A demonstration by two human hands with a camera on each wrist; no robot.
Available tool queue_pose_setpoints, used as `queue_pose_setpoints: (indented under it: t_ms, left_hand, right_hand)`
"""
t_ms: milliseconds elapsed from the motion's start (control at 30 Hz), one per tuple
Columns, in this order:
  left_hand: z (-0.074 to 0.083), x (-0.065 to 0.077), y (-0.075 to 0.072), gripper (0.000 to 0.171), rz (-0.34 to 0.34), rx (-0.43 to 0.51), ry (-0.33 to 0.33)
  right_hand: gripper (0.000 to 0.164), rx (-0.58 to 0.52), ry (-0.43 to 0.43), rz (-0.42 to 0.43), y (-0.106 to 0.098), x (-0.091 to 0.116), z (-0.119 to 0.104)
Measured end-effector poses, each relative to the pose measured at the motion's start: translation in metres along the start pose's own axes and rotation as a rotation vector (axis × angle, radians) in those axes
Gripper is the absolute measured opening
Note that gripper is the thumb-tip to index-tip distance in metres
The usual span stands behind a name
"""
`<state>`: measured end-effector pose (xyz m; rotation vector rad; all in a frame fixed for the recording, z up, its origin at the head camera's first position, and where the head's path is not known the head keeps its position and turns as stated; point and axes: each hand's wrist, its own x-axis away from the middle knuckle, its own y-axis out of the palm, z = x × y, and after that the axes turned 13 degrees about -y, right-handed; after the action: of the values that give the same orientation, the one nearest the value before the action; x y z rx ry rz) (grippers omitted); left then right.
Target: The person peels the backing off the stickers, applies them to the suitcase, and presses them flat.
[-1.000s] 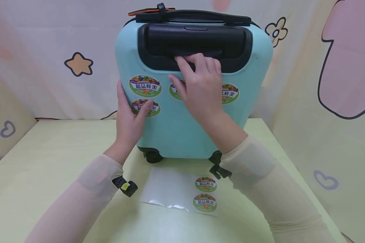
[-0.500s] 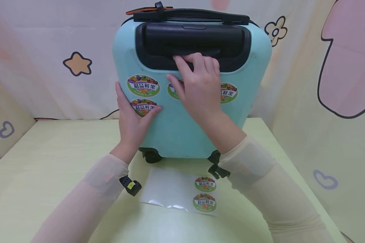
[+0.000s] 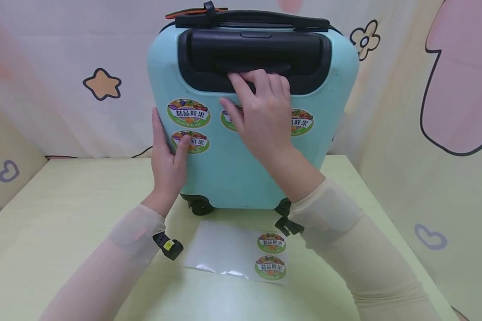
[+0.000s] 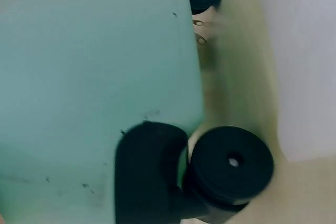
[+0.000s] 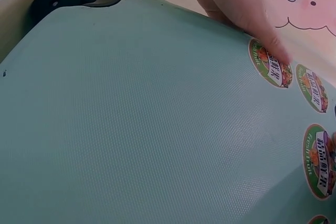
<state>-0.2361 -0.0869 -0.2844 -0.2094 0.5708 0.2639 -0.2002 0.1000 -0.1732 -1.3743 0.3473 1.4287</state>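
Observation:
A mint-green suitcase (image 3: 225, 183) stands upright on its wheels, its black pull-handle panel (image 3: 261, 49) facing me. Several oval fruit stickers are on its front. My left hand (image 3: 166, 167) lies along the suitcase's left side with straight fingers. Its thumb rests on the lower left sticker (image 3: 200, 143), just below the upper left sticker (image 3: 189, 113). The right wrist view also shows this thumb (image 5: 270, 43) on the sticker. My right hand (image 3: 267, 111) hooks curled fingers into the handle recess, partly covering the middle sticker (image 3: 227, 121); some fingertips are hidden.
A glossy backing sheet (image 3: 221, 249) with two fruit stickers (image 3: 271, 267) lies on the table (image 3: 84, 209) before the suitcase. Black wheels (image 4: 231, 163) jut from its base. Patterned cloth (image 3: 72, 44) hangs behind and at both sides.
My left thumb slid right, past the lower left sticker's edge, then came back left onto it. The suitcase shifted slightly left early on. My right hand kept its hold in the recess.

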Motion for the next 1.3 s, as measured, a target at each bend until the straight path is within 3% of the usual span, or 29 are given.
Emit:
queue_pose_setpoints:
  t_ms: [200,300,433,533,900,1067,1200,1300]
  left_hand:
    - [-0.006,0.0,-0.002,0.073,-0.025,0.065,0.0]
    - [-0.005,0.001,0.0,0.087,-0.059,0.09,-0.009]
    - [-0.005,0.005,0.003,0.113,-0.067,-0.015,-0.021]
    - [-0.005,0.006,0.002,0.118,-0.04,-0.115,-0.024]
    - [-0.015,0.002,-0.005,0.089,-0.114,-0.054,0.067]
    - [-0.016,0.001,-0.009,0.067,-0.125,-0.025,0.102]
    - [-0.015,0.003,-0.01,0.058,-0.128,-0.006,0.086]
    - [-0.007,0.006,-0.012,0.055,-0.13,-0.008,0.068]
  right_hand:
    - [0.044,-0.008,-0.001,0.006,0.0,0.0,0.0]
    - [0.044,-0.003,0.002,0.004,0.0,0.0,0.0]
    - [0.045,0.0,0.0,0.001,0.0,0.001,0.0]
    - [0.045,-0.003,-0.003,0.007,0.001,0.0,0.001]
    - [0.045,0.007,-0.006,0.006,0.0,0.002,0.002]
    - [0.044,-0.01,-0.017,-0.022,-0.003,0.003,0.003]
    - [0.045,-0.034,-0.048,-0.054,-0.006,0.009,0.005]
    - [0.049,-0.07,-0.122,-0.068,-0.009,0.02,0.005]
